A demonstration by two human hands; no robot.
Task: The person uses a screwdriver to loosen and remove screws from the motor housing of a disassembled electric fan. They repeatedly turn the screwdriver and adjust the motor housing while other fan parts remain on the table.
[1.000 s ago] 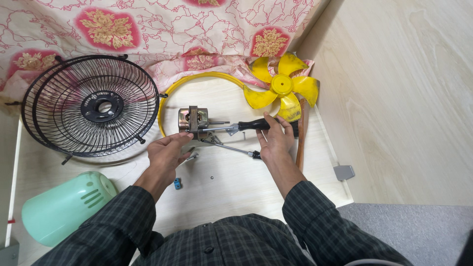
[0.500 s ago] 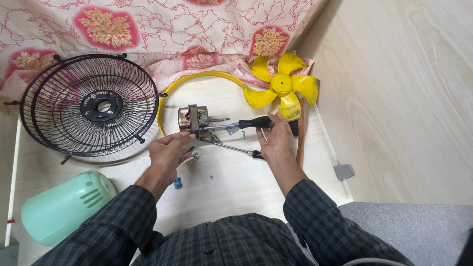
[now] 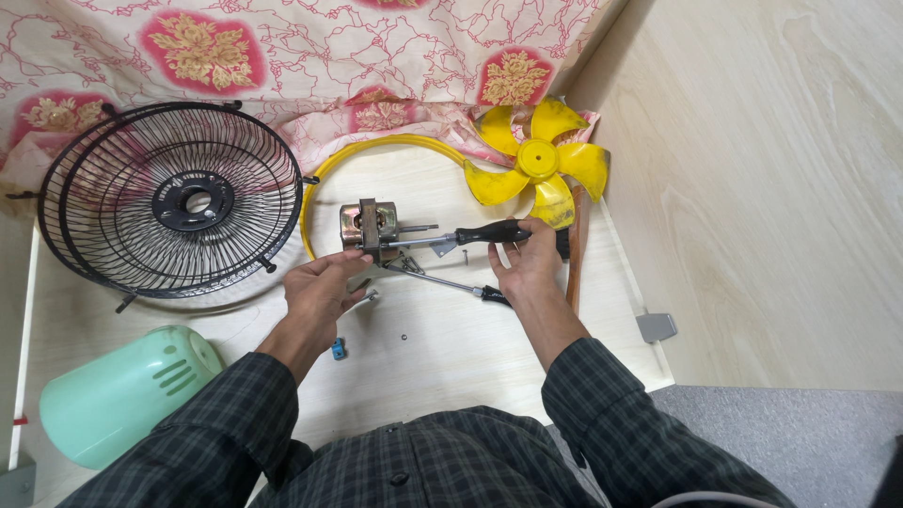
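Observation:
A small metal fan motor (image 3: 369,226) with its shaft pointing right lies on the pale wooden board (image 3: 442,339). My left hand (image 3: 320,290) rests just below it, fingertips touching its base. My right hand (image 3: 527,263) grips the black handle of a screwdriver (image 3: 489,233), whose shaft runs left to the motor. A second, thinner screwdriver (image 3: 442,280) lies on the board beneath, under my right hand.
Two stacked black wire fan guards (image 3: 174,202) lie at left, a yellow ring (image 3: 324,183) and a yellow fan blade (image 3: 536,167) behind. A mint-green housing (image 3: 122,395) sits at lower left. Small screws (image 3: 403,338) and a blue part (image 3: 338,351) lie near me. A wooden wall (image 3: 771,188) closes the right.
My right hand has turned slightly on the screwdriver handle. The left hand and the motor have hardly moved.

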